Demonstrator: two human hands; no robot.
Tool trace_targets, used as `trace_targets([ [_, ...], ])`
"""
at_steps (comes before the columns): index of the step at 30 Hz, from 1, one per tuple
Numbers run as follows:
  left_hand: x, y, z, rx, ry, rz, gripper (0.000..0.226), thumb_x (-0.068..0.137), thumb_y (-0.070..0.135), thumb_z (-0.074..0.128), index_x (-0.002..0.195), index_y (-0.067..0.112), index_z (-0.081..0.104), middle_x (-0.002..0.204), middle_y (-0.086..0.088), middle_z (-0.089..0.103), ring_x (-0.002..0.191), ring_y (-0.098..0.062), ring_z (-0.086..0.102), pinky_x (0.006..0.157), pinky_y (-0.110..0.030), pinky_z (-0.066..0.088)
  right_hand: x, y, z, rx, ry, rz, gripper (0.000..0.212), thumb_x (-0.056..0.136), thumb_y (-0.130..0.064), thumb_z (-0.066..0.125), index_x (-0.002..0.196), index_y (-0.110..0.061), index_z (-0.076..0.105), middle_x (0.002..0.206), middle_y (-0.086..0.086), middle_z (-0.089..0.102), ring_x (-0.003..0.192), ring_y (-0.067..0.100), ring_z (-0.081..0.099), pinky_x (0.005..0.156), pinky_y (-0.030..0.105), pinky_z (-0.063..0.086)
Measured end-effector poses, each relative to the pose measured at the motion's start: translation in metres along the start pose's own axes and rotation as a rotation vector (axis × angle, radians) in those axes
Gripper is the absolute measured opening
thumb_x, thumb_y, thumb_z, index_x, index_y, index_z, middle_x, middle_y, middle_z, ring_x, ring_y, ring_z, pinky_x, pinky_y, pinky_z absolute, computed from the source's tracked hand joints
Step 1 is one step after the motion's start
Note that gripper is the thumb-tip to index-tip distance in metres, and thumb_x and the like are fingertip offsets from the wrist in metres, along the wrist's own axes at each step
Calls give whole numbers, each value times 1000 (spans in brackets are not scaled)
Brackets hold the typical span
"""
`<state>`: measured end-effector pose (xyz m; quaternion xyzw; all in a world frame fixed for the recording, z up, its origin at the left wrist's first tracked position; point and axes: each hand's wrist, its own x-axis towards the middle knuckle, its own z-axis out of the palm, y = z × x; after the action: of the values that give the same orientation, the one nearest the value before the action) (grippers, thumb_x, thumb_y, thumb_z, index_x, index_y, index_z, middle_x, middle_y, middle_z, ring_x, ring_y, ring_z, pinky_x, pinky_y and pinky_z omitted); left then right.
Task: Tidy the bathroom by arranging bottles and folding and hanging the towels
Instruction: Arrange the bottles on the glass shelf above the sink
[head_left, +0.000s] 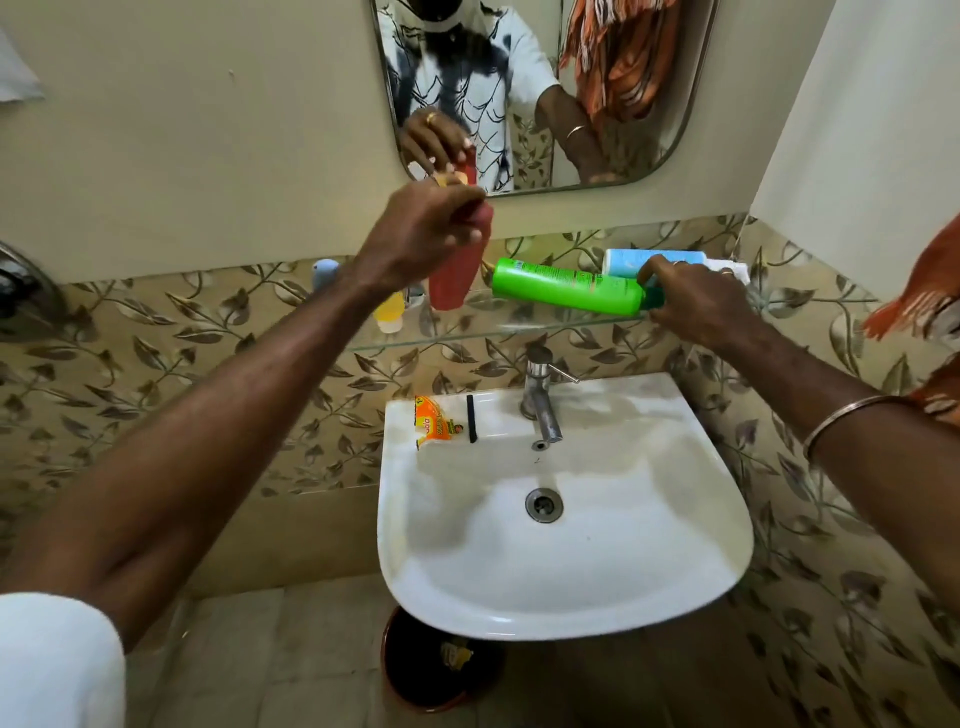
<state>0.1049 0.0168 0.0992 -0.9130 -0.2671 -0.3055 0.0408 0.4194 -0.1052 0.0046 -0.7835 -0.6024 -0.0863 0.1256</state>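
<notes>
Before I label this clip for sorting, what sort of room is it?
A bathroom, very likely: a white wall-hung sink with a tap, a mirror above, and toiletry bottles such as the green bottle on a glass shelf.

Soft, even indoor light, mild glare on the sink (675, 545), motion-blurred hands, wide-angle edge bending.

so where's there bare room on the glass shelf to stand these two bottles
The clearest bare stretch of the glass shelf lies between the red bottle in the left hand and the right hand holding the green bottle, above the tap. The right end is crowded by the lying blue-white bottle; the left end by the yellow bottle.
</notes>
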Motion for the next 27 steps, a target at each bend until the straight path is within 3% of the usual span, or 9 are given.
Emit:
trace_targets([
  [3,5,-15,-14,-99,-23,-95,45,84,7,72,128,5,64,120,-16,69,105,-25,64,91,-32,49,1,1,1,11,23,-12,42,87,-15,72,124,-14,53,116,18,67,101,38,63,74,44,45],
  [10,3,-32,-23,-211,-87,-201,44,88,2,67,132,5,61,131,-14,64,119,-23,59,101,-33,46,-1,3,0,41,10,-28,48,81,-21,77,124,-17,56,115,13,71,99,36,66,77,42,49],
  [15,1,-38,-29,-222,-126,-207,45,91,1,65,135,5,58,136,-14,61,117,-12,52,98,-25,42,-3,5,-11,139,57,-71,49,74,-18,80,120,-17,64,111,12,74,95,35,68,75,38,49],
  [20,1,-43,-34,-212,-162,-208,45,91,1,65,135,5,58,134,-14,62,116,-13,54,97,-24,42,0,3,-35,236,146,-149,38,74,-15,82,111,-17,72,98,13,74,82,31,65,71,38,49],
  [27,3,-43,-37,-233,-201,-195,45,90,5,68,134,5,59,131,-13,64,117,-18,58,95,-26,44,24,-25,-92,289,225,-349,32,76,-26,84,103,-15,72,95,11,73,82,25,64,74,41,55],
])
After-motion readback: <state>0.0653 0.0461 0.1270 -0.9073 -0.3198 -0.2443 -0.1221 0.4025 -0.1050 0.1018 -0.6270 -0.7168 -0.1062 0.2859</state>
